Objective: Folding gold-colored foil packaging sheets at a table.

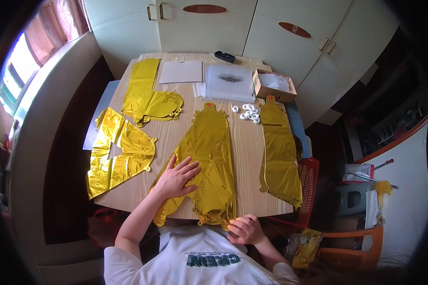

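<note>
A flat gold foil balloon (209,137) lies lengthwise in the middle of the table, its narrow tab with a red dot at the far end. My left hand (178,177) rests on its left side with the palm down and the fingers spread. At the balloon's near right corner, by the table's front edge, my right hand (245,229) has bent fingers closed on the foil edge; the fingertips are partly hidden. The near end of the foil looks crumpled and reaches over the table edge toward my shirt.
More gold foil balloons lie around: a creased one (104,166) at left, a stack (145,90) behind it, a folded one (278,147) at right. White ribbon rolls (250,113), clear plastic bags (229,83), a white card (180,72), a box (276,97) and a black object (225,56) stand farther back.
</note>
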